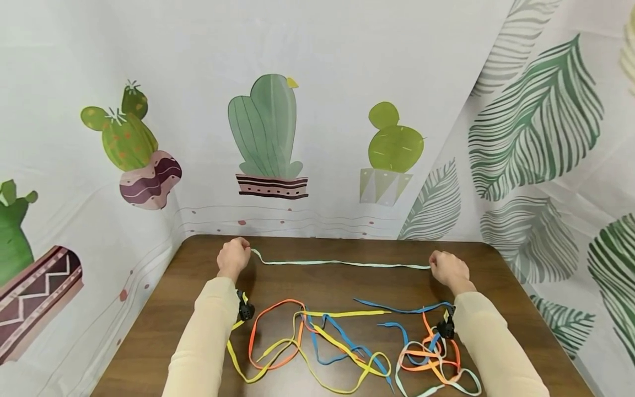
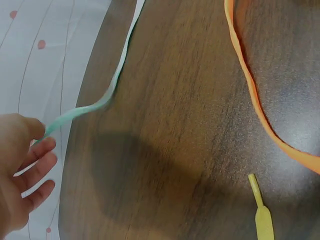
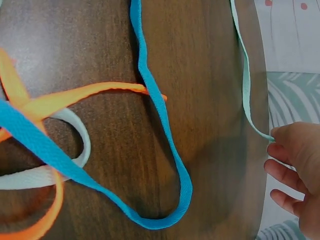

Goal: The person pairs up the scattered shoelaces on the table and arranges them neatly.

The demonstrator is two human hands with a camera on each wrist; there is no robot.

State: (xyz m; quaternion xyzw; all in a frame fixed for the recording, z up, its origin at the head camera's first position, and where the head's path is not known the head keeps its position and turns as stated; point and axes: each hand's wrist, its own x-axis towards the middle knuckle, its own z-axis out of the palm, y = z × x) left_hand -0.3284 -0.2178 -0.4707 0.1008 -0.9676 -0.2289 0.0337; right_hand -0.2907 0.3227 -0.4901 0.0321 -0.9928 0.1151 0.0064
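Several loose laces lie nearest us on the brown table (image 1: 292, 281): a yellow lace (image 1: 347, 314), an orange lace (image 1: 251, 339) and a blue lace (image 1: 340, 331) crossing one another, and a mixed tangle (image 1: 430, 353) just beside our right forearm (image 1: 496, 336). Beyond them we hold one pale green lace (image 1: 342, 262), its long axis running left to right, roughly parallel to the table's far edge. Our left hand (image 1: 234, 256) pinches it at the left between thumb and finger, our right hand (image 1: 450, 270) likewise at the right, so the lace spans between both. It bends upward near the left hand. Farthest off hangs a cactus-print cloth (image 1: 332, 110).
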